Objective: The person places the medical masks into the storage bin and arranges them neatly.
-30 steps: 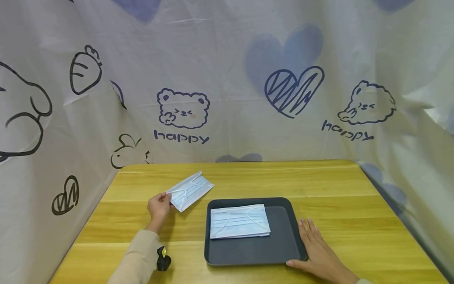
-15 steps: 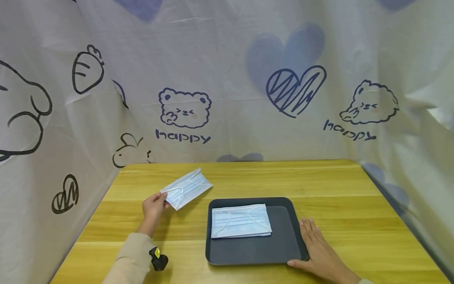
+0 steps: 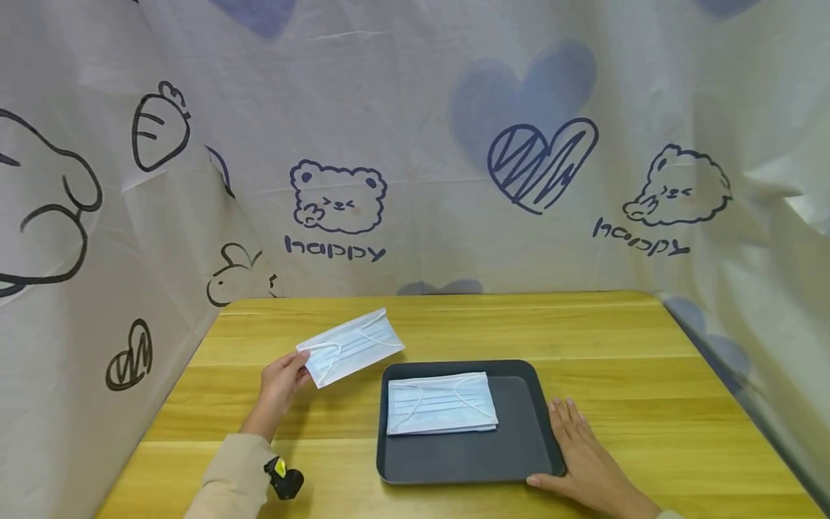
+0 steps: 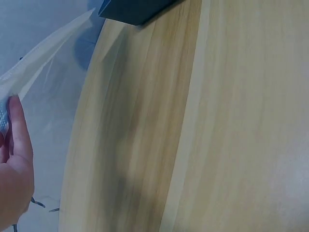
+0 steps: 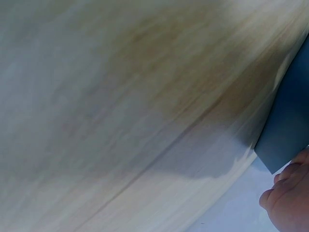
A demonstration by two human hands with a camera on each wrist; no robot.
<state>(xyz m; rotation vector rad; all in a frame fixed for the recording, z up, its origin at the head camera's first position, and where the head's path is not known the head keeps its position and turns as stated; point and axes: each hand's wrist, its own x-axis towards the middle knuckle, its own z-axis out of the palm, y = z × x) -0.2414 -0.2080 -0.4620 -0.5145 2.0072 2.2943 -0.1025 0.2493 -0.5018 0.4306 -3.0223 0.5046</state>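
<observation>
In the head view my left hand [image 3: 280, 382] pinches the left end of a light blue face mask [image 3: 353, 346] with white ear loops, held tilted above the table. The left wrist view shows this mask [image 4: 46, 46] edge-on between thumb and fingers. A dark grey tray [image 3: 467, 461] lies to the right, with a flat stack of face masks [image 3: 442, 405] in its left part. Along the tray's right side rests my right hand [image 3: 586, 461], fingers straight, thumb at the front right corner. The right wrist view shows only part of that hand [image 5: 292, 195] beside the tray wall [image 5: 285, 125].
The wooden table [image 3: 648, 375] has a printed white curtain [image 3: 428, 216] behind it and at its sides. A black device [image 3: 284, 479] with a yellow mark is strapped at my left sleeve [image 3: 233, 468].
My left hand has lifted the mask a little and shifted slightly left; the mask's free end has since swung to the right. The right hand and the tray stay in place.
</observation>
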